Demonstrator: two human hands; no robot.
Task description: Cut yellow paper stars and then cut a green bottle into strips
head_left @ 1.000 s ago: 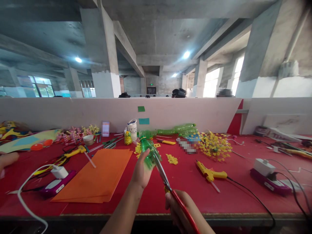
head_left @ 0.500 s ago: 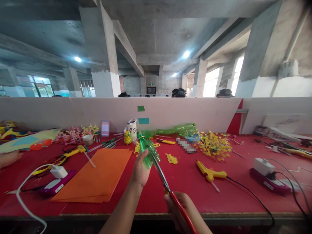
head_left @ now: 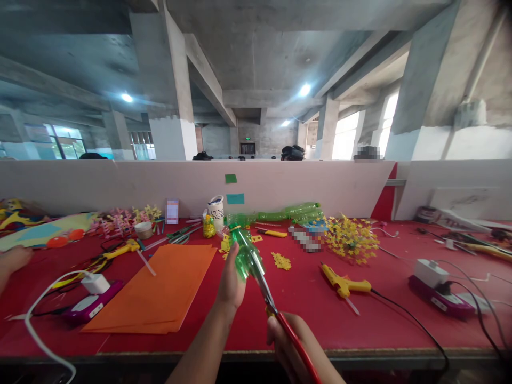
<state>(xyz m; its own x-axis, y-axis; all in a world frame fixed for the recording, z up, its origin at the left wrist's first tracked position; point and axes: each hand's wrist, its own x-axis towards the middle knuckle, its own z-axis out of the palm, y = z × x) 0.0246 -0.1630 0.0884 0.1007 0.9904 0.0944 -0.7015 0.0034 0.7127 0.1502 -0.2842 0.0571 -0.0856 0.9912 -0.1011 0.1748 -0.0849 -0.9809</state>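
My left hand is closed around a green plastic bottle piece, its neck tilted away from me and its wide cut end toward me. In my right hand is a pair of scissors with red handles. The blades point up and left, and their tips meet the cut end of the bottle. How far the blades are apart I cannot tell. Just right of the bottle lies a small pile of yellow stars on the red table.
Orange sheets lie to the left, beside a purple power strip. A yellow glue gun with a cord is on the right, near a yellow star bunch. More green bottles lie at the back. Another person's hand shows at far left.
The bottle piece has turned slightly in my left hand, and the scissors' blades have shifted a little along its cut end. The other person's hand at far left has moved slightly.
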